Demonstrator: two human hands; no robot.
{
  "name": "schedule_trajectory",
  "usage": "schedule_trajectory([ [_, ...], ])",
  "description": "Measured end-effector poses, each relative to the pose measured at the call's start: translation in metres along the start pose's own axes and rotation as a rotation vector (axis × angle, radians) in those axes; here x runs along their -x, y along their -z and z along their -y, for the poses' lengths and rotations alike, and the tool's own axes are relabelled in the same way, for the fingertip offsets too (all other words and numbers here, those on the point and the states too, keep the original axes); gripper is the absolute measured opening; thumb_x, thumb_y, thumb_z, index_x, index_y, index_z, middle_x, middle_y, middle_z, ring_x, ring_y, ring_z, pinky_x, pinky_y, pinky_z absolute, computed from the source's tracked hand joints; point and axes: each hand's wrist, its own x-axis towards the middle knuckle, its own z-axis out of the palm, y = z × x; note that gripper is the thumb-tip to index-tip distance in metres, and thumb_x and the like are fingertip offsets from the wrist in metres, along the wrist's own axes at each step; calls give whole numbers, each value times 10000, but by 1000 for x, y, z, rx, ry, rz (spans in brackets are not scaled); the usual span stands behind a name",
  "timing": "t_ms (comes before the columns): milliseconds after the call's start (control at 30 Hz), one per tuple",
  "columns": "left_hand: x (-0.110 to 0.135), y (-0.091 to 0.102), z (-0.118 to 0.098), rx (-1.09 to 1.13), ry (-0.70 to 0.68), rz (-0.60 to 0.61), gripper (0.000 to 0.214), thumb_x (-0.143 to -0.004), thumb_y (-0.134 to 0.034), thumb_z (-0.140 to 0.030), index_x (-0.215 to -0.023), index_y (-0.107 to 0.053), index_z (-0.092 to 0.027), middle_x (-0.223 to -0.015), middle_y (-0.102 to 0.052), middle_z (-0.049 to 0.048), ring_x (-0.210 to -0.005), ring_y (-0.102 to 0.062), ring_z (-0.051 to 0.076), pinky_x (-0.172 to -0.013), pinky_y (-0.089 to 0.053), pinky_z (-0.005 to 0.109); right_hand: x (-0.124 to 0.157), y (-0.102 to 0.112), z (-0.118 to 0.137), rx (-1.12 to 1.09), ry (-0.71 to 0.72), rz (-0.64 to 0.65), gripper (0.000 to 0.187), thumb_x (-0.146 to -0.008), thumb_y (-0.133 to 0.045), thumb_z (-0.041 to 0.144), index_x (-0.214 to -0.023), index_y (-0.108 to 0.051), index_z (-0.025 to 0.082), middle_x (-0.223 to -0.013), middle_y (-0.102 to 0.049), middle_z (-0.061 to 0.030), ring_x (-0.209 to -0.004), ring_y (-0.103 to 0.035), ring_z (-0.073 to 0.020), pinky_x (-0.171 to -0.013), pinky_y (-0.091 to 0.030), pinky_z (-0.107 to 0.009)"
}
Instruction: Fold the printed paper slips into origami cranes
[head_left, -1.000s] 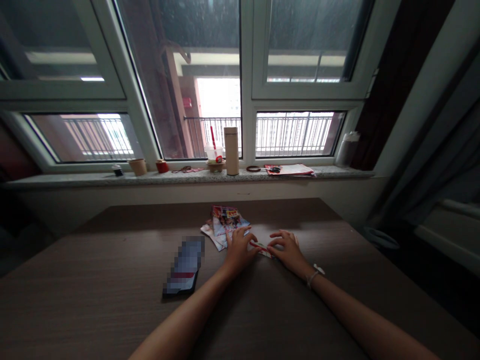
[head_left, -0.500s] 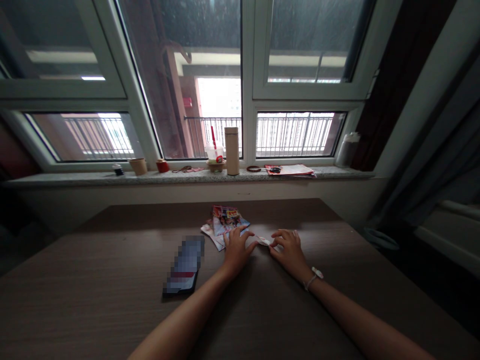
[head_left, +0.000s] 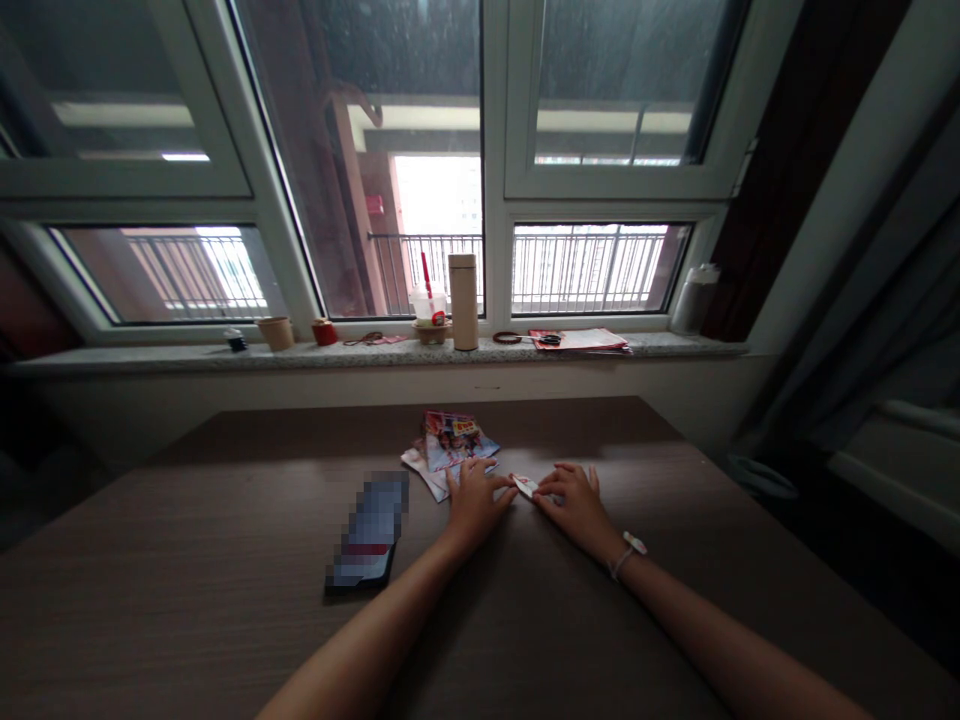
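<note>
My left hand (head_left: 474, 498) and my right hand (head_left: 573, 503) rest close together on the brown table (head_left: 225, 600). Between their fingertips lies a small folded piece of white paper with red print (head_left: 525, 486). Both hands press on it with curled fingers, each thumb and forefinger pinching an end. A small pile of colourful printed papers (head_left: 452, 443) lies just beyond my left hand. A bracelet sits on my right wrist.
A dark phone (head_left: 370, 530) lies on the table to the left of my left arm. The window sill (head_left: 675, 346) at the back carries a tall beige flask (head_left: 463, 301), a drink cup with a red straw (head_left: 429, 302), a paper cup (head_left: 277, 332) and red papers (head_left: 579, 340).
The hands have drawn closer together over the small paper and its shape looks narrower. The phone and the paper pile have not moved.
</note>
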Motion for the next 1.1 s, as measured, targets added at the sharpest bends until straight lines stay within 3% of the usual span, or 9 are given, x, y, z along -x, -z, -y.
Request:
schedule_trajectory([
  [267,1,2,-2,-16,-10,51,226,-807,-702,-441,-1016,-745,-367,-1324,-566,64,-1319,-379,338,-1095,-88,700,0,-2,0,-75,4,83,179,-859,-593,356,-860,-756,283,-994,-701,-38,-1251,-441,-276,-1129,-54,-529],
  [467,1,3,-3,0,-1,82,291,-796,-713,-401,-1083,-716,-359,-1337,-557,66,-1315,-379,350,-1080,-100,723,-3,-4,-4,-54,-48,51,134,-815,-627,367,-859,-728,291,-1073,-667,-19,-1204,-450,-268,-1092,-163,-487],
  [667,0,1,-4,-20,10,83,180,-782,-716,-427,-938,-755,-346,-1335,-552,61,-1319,-369,353,-1066,-86,743,-5,-5,-5,-29,-79,40,139,-806,-629,383,-846,-731,298,-1091,-639,-21,-1139,-469,-251,-1044,-238,-435],
  [967,1,0,-2,-94,-53,60,181,-791,-715,-411,-949,-748,-328,-1394,-509,76,-1334,-350,384,-1054,-77,764,-4,-5,-3,21,-47,40,125,-802,-647,388,-866,-713,303,-1076,-611,-21,-1157,-442,-252,-1055,-233,-456],
  [1100,3,-1,-6,-92,-77,44,252,-806,-704,-359,-1058,-704,-340,-1379,-524,72,-1332,-355,369,-1059,-68,764,-2,-5,-1,40,-18,34,130,-825,-630,366,-921,-699,312,-1117,-598,-23,-1190,-425,-255,-1080,-212,-489],
])
